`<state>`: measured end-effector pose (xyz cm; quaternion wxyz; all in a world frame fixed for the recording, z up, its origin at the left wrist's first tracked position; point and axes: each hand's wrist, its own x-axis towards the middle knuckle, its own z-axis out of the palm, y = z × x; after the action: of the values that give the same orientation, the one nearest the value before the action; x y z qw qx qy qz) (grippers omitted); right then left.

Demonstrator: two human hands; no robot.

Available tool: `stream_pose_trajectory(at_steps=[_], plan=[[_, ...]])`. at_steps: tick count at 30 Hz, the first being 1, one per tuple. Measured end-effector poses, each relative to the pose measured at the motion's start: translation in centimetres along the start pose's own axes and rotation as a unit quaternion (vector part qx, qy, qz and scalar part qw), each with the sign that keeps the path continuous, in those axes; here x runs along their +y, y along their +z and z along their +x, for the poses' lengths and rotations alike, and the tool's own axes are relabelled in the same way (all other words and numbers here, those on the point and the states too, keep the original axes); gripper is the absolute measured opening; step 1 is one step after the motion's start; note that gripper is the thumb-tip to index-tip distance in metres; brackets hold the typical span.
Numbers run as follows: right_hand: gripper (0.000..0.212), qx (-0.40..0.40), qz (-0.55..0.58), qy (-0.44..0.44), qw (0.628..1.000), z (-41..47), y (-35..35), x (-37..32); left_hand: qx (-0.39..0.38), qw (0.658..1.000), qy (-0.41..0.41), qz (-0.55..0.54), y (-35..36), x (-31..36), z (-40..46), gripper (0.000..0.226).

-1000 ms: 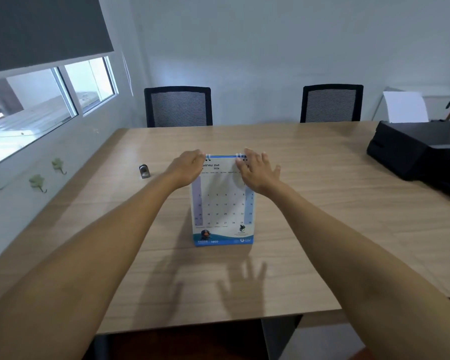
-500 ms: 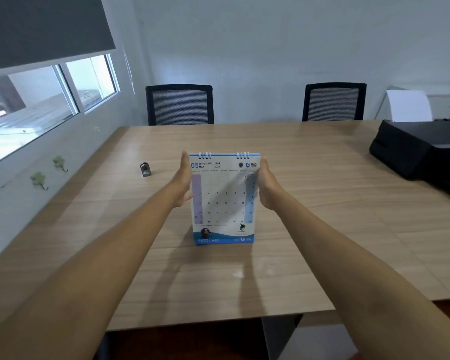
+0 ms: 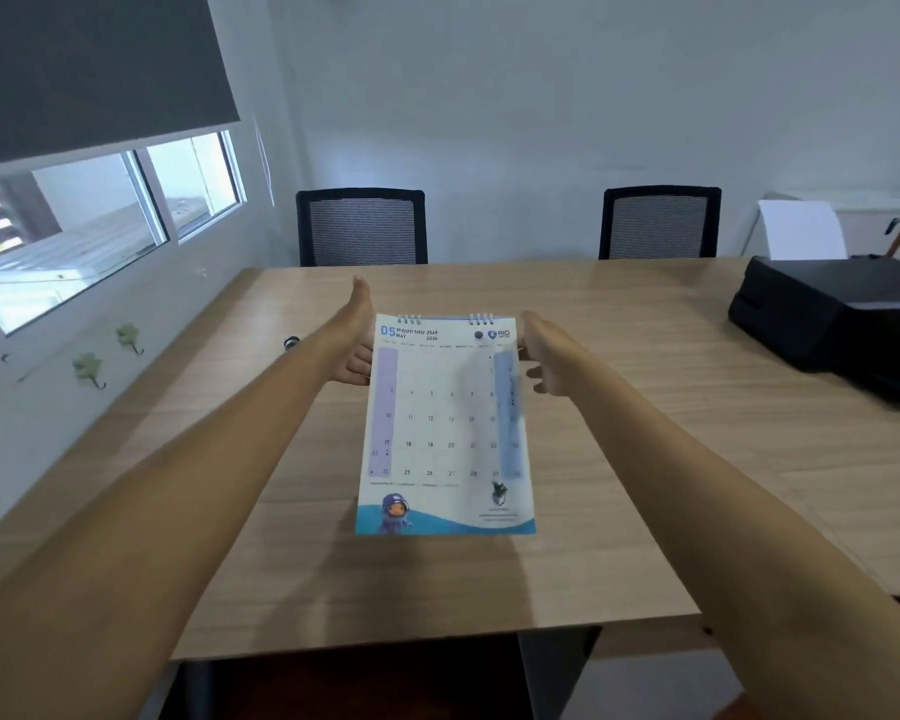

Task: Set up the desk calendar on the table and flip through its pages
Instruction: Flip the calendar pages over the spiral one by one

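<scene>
The white desk calendar shows its May page, with two wire bindings at the top and a blue wave along the bottom. It is off the wooden table, its blurred bottom edge tipped toward me. My left hand grips the upper left side with the thumb pointing up and the fingers hidden behind the page. Opposite it, my right hand grips the upper right edge with its fingers curled.
A small black object lies on the table left of my left hand. A black printer with a paper sheet stands at the right. Two black chairs face the far edge. The window wall runs along the left.
Both hands slid from the calendar's top binding to its upper sides. The calendar then rose off the table and its bottom edge swung toward me.
</scene>
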<state>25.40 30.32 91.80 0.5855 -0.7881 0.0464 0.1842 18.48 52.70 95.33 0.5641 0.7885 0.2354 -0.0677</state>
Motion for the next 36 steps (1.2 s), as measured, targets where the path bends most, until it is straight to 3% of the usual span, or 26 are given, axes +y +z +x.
stream_pose_trajectory(at_steps=[2, 8, 10, 13, 16, 18, 20, 27, 36], plan=[[0.047, 0.020, 0.048, 0.001, 0.999, -0.3, -1.0, -0.8, -0.010, 0.999, -0.006, -0.032, -0.4, 0.6, -0.4, 0.101], [0.072, -0.026, 0.223, -0.022, 0.974, -1.5, -2.1, -2.0, -0.038, 0.975, 0.029, -0.219, -1.3, 1.3, -0.2, 0.103], [0.073, -0.026, 0.235, -0.066, 0.970, -1.8, -1.4, -2.1, -0.026, 0.977, 0.060, -0.204, -0.8, 1.2, -0.1, 0.101], [0.064, 0.015, 0.108, -0.162, 0.981, -2.5, 0.1, -2.0, 0.038, 0.986, 0.154, -0.051, 0.6, 1.0, -0.4, 0.088], [0.061, 0.044, -0.156, -0.263, 0.951, -2.0, 1.6, -1.1, 0.101, 0.956, 0.219, 0.169, 1.1, -0.1, 0.5, 0.073], [0.060, 0.045, -0.318, -0.261, 0.910, -1.1, 2.2, -0.3, 0.104, 0.916, 0.283, 0.265, 1.2, -1.1, 1.5, 0.058], [0.061, 0.047, -0.395, -0.220, 0.891, -0.5, 2.5, 0.2, 0.094, 0.889, 0.322, 0.313, 1.1, -2.0, 2.4, 0.053], [0.066, 0.089, -0.456, -0.211, 0.860, -0.2, 3.2, 1.0, 0.121, 0.834, 0.319, 0.433, 0.5, -3.5, 3.6, 0.065], [0.069, 0.109, -0.479, -0.225, 0.842, -0.1, 3.1, 1.1, 0.130, 0.835, 0.289, 0.450, 1.5, -2.9, 3.4, 0.069]])
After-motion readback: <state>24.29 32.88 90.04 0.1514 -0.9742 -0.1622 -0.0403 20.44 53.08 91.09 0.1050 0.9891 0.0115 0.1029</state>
